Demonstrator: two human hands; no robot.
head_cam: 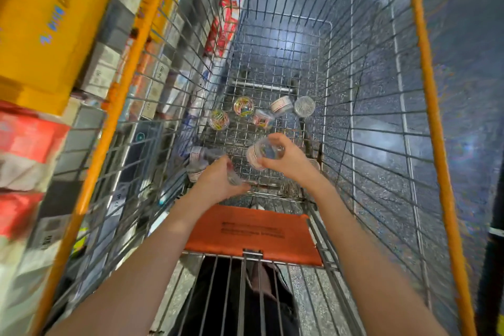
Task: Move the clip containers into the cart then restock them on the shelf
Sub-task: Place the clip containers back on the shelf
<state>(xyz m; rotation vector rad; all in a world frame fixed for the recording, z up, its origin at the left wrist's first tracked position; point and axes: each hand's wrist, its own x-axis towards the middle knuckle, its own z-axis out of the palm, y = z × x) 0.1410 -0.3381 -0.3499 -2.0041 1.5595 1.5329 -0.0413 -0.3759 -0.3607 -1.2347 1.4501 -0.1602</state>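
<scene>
Both my arms reach down into a wire cart (pixel 354 106) with orange rims. My right hand (pixel 286 159) grips a clear round clip container (pixel 259 154) with a white label, lifted above the cart floor. My left hand (pixel 218 180) curls round another clear container (pixel 234 179) near the cart's near left corner. Several more containers lie on the floor: two with coloured clips (pixel 243 106) (pixel 218 119), a tipped one (pixel 263 118), a labelled one (pixel 281 104), one with silver clips (pixel 304 106), and two (pixel 197 162) by my left hand.
Shelves (pixel 41 117) with yellow, red and white boxes stand close on the cart's left side. An orange child-seat flap (pixel 253 232) lies at the cart's near end. Speckled grey floor (pixel 469 63) runs along the right.
</scene>
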